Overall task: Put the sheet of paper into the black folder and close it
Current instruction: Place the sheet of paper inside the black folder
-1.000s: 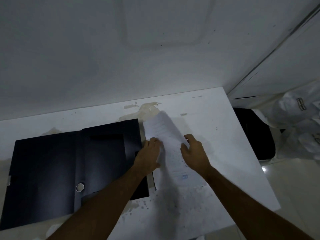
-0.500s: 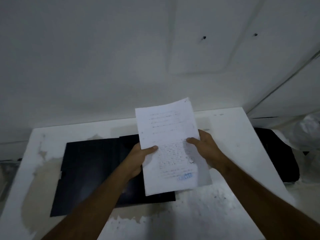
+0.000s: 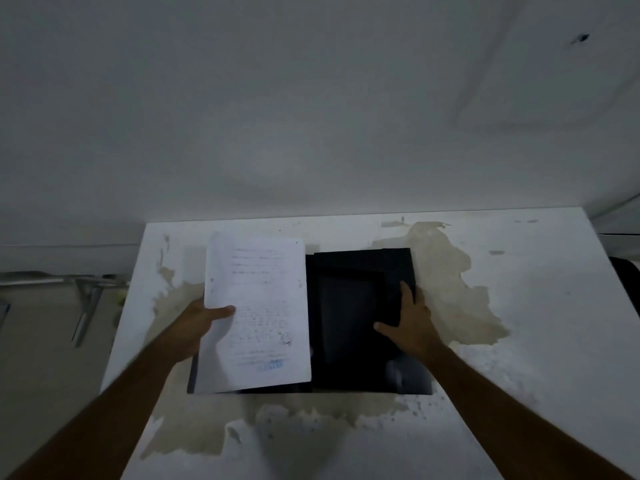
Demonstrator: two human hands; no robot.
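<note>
The black folder (image 3: 349,323) lies open on a white table (image 3: 540,306), both halves flat. A white sheet of paper (image 3: 258,306) with faint writing and a blue stamp near its bottom covers the folder's left half. My left hand (image 3: 195,322) grips the sheet at its left edge, thumb on top. My right hand (image 3: 412,323) rests on the folder's right half near its right edge, fingers spread flat on the black surface. The left half of the folder is mostly hidden under the paper.
The table's top has worn, stained beige patches (image 3: 450,289) around the folder. A white wall rises right behind the table. A metal bracket (image 3: 86,299) shows left of the table, and a dark object (image 3: 628,282) sits at the right edge.
My right hand let go of the sheet and moved onto the folder's right half. My left hand carried the paper left, over the folder's left half. The camera view shifted left.
</note>
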